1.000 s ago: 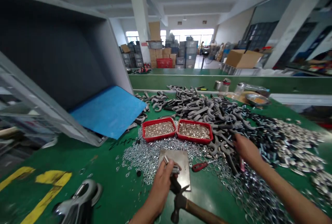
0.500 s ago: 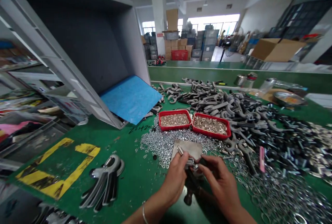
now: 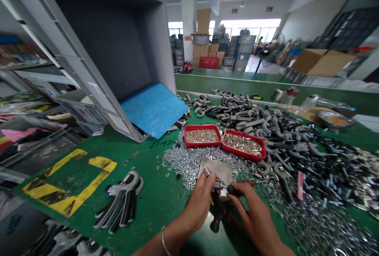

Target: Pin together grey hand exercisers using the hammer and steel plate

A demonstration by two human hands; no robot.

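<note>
My left hand [image 3: 197,204] is closed around a small metal part [image 3: 211,177] with a knurled silver stud sticking up past the fingers. My right hand [image 3: 254,212] pinches a dark piece [image 3: 230,188] against that part from the right. Both hands hover over the near edge of a grey steel plate [image 3: 217,168] on the green table [image 3: 148,200]. A hammer head [image 3: 217,214] lies under the hands, mostly hidden. Loose washers [image 3: 183,163] surround the plate.
Two red trays [image 3: 203,135] of small shiny pieces sit behind the plate. A big heap of dark metal hooks [image 3: 266,125] spreads right. A tilted grey crate [image 3: 112,46] with a blue sheet [image 3: 154,108] stands left. Finished grey pieces [image 3: 121,202] lie near yellow tape [image 3: 71,185].
My right hand came back from the hook heap on the right and joined my left hand at the metal part. The view swung left and slightly down.
</note>
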